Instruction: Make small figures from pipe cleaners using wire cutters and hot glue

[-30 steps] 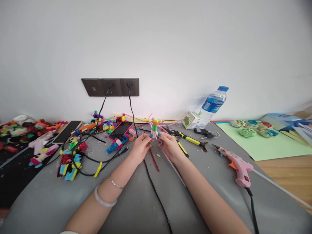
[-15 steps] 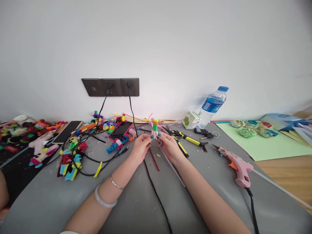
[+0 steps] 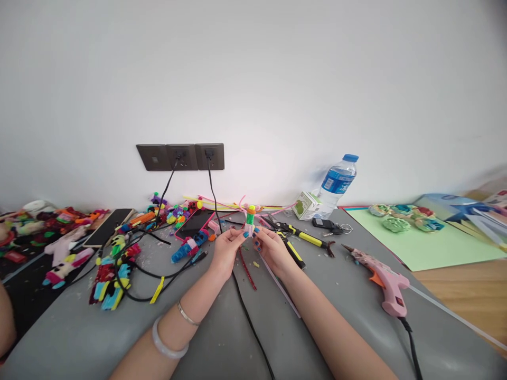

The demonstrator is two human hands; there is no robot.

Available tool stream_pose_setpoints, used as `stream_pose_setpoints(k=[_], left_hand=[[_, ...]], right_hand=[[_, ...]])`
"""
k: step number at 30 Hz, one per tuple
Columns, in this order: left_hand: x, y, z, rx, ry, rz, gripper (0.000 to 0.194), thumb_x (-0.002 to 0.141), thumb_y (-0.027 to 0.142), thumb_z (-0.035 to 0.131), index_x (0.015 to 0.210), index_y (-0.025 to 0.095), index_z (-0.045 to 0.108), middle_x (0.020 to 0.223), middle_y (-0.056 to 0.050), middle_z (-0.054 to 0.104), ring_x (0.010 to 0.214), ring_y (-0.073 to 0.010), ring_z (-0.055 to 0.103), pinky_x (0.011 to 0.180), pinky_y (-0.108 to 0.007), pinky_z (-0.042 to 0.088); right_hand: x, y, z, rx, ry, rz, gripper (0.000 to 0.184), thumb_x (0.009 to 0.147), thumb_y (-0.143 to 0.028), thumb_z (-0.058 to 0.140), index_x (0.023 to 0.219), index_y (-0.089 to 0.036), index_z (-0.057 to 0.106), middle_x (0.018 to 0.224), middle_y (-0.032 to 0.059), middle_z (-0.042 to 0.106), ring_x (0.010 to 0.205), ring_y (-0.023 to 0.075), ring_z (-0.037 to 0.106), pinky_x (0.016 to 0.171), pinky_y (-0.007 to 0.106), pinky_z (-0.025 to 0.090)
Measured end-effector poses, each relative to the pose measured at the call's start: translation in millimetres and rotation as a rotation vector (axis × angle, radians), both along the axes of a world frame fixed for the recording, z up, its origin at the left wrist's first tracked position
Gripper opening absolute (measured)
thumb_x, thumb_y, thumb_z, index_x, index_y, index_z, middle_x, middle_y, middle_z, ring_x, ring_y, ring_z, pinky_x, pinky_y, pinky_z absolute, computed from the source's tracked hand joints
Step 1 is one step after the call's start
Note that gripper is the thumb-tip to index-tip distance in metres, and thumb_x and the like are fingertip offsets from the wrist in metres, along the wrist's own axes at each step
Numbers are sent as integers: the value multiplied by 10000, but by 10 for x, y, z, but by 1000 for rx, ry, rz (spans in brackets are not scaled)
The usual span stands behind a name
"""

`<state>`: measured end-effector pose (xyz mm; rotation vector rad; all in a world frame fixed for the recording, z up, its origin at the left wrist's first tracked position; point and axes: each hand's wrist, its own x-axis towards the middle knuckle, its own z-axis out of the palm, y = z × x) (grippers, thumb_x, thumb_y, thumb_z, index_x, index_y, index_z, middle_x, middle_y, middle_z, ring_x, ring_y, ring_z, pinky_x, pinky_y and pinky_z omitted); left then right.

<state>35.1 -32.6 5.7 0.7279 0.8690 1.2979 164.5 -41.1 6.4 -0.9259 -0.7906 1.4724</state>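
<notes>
Between my fingertips stands a small pipe-cleaner figure [image 3: 250,217], green and yellow at the top and pale pink at the bottom. My left hand [image 3: 231,246] pinches its pale lower end from the left. From the right, my right hand [image 3: 272,248] grips the same end, thumb and fingers pressed together. The fingers partly hide the bottom of the figure. A red pipe cleaner [image 3: 247,271] lies on the grey table [image 3: 222,327] just below my hands. Yellow-and-black pliers [image 3: 307,237] rest to the right of my right hand.
A pink glue gun [image 3: 382,279] lies at right, near green paper [image 3: 428,248] with crepe flowers. A water bottle [image 3: 338,182], small box [image 3: 307,206] and car key [image 3: 328,227] stand or lie behind. Pipe-cleaner dolls [image 3: 113,279], cables and phones [image 3: 109,227] crowd the left. Another person's arm [image 3: 6,319] shows at left.
The view has tilted up slightly, so the table and objects sit lower in the picture. Both hands still hold the figure, with little change in their grip.
</notes>
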Motion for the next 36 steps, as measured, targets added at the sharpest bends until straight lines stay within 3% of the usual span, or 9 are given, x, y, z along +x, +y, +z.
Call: stream_pose_setpoints(k=[7, 24, 36], left_hand=[[-21, -1, 13, 77, 48, -3, 359, 484, 376, 937, 620, 153, 692, 682, -5, 678, 695, -126, 594, 749, -267, 455], [-7, -2, 55, 64, 83, 14, 383, 449, 387, 934, 619, 146, 689, 695, -21, 701, 689, -126, 601, 713, -250, 459], [-14, -24, 78, 64, 100, -6, 410, 453, 437, 929, 624, 149, 693, 611, 9, 637, 607, -98, 530, 639, -229, 417]], right_hand=[[9, 13, -6, -8, 20, 5, 365, 579, -473, 861, 708, -186, 678, 600, -31, 502, 552, 108, 356, 540, 274, 272], [47, 20, -15, -43, 125, 83, 315, 604, -397, 870, 637, -186, 638, 623, -31, 533, 578, 105, 420, 563, 272, 315], [59, -9, 26, -34, 122, 119, 320, 602, -404, 881, 710, -185, 675, 630, -32, 538, 573, 99, 423, 564, 262, 334]])
